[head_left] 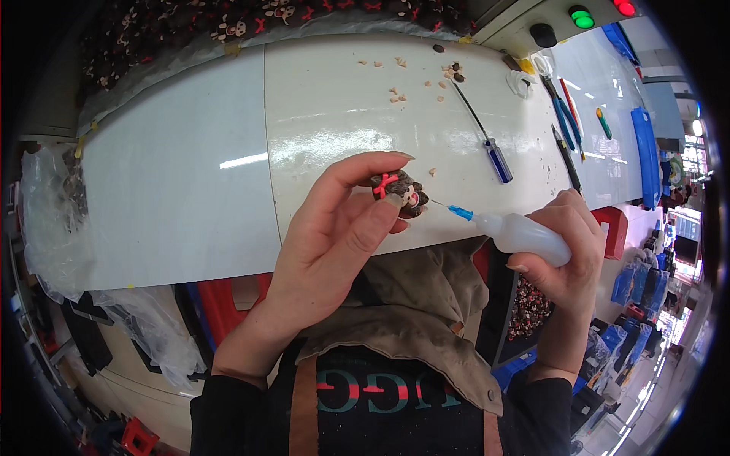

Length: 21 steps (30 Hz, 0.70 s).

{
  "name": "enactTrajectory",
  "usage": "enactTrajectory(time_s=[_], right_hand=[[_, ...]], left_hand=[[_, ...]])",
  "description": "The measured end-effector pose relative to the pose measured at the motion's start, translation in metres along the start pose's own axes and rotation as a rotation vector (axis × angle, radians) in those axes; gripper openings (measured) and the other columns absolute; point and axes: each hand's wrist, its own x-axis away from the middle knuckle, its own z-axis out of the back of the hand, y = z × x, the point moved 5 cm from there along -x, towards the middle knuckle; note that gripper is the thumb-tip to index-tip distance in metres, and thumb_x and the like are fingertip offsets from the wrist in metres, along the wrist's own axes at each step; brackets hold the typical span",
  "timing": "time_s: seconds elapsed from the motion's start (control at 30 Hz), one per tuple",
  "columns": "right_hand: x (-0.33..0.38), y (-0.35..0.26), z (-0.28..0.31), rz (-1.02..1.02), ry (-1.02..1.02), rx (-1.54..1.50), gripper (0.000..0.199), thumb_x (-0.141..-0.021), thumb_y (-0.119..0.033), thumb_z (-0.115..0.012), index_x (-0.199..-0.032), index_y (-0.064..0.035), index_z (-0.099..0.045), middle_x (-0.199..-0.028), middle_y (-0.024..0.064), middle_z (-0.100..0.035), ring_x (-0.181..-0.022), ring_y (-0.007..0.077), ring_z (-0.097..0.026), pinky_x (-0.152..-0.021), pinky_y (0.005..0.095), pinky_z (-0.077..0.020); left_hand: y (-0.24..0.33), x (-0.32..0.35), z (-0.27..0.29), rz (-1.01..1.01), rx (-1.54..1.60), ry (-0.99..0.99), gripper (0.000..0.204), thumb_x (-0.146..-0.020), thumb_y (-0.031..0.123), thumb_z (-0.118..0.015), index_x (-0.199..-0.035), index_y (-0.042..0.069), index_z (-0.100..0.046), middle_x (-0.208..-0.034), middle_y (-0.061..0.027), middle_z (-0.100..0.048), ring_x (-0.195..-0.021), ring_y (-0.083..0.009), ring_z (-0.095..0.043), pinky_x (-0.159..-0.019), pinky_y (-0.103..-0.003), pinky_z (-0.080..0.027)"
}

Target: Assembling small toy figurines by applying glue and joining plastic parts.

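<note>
Above the table edge: both hands work close together, just over the near rim of the white table point(190, 175).
Left hand point(334, 235): thumb and forefinger are closed on a small brown charm point(401, 191) with a red bow and a pale face; the other fingers curl beneath it.
Charm: held in the air at the middle of the view, just above the table's near edge, face turned toward the right hand.
Right hand point(566, 251): fingers wrapped tight around a small translucent squeeze bottle point(525, 234), thumb underneath.
Bottle: lies nearly level, its blue hub point(461, 213) and thin needle aimed left; the needle tip is just beside the charm, and whether it touches cannot be told.
Screwdriver point(487, 140): blue handle, long thin shaft, lying on the table behind the hands, well apart from them.
Bits point(395, 96): small tan pieces scattered on the far part of the table.
Pliers point(564, 114): blue handles, on the table at far right, next to other hand tools.
Far edge: a pile of dark charms point(251, 23) behind the table.
Left side: clear plastic bags point(53, 220) hang beside the table.
</note>
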Motion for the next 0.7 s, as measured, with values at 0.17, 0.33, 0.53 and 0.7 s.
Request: enactTrajectory(time_s=[0.17,0.33,0.53,0.7], right_hand=[[-0.002,-0.001,-0.002,0.018,-0.023,0.025,0.046,-0.057,-0.046,-0.08,-0.074,-0.0064,-0.063,-0.063,0.0038,-0.052,-0.059,0.0207,-0.051,-0.053,0.031,-0.0389],[-0.004,-0.003,-0.002,0.017,-0.04,0.035,0.046,-0.056,-0.045,-0.08,-0.075,-0.0066,-0.063,-0.064,0.004,-0.052,-0.06,0.0211,-0.051,-0.054,0.0311,-0.039],[-0.001,0.005,-0.003,0.013,-0.026,-0.002,0.045,-0.058,-0.043,-0.081,-0.075,-0.0059,-0.063,-0.064,0.0042,-0.053,-0.06,0.0203,-0.052,-0.054,0.0305,-0.0399],[0.022,0.056,0.0,-0.403,0.246,-0.497,0.049,-0.075,-0.037,-0.076,-0.099,0.0029,-0.059,-0.09,0.0041,-0.06,-0.081,0.0101,-0.054,-0.07,0.0237,-0.0423]], left_hand=[[0.0,0.0,0.0,-0.007,-0.018,-0.013,0.036,-0.097,0.01,-0.048,-0.131,0.001,-0.039,-0.113,-0.0061,-0.055,-0.102,-0.0097,-0.053,-0.091,-0.026,-0.044],[-0.001,-0.001,-0.001,-0.043,-0.036,-0.031,0.037,-0.096,0.007,-0.048,-0.131,-0.001,-0.039,-0.117,-0.0067,-0.052,-0.104,-0.0098,-0.053,-0.092,-0.027,-0.044],[0.0,-0.001,0.001,-0.033,-0.038,-0.016,0.037,-0.097,0.008,-0.048,-0.131,-0.001,-0.039,-0.115,-0.0071,-0.054,-0.104,-0.0103,-0.053,-0.091,-0.027,-0.044],[0.0,-0.003,-0.001,0.032,0.013,0.084,0.035,-0.098,0.017,-0.044,-0.131,0.003,-0.041,-0.115,-0.0117,-0.056,-0.101,-0.0202,-0.06,-0.084,-0.028,-0.049]])
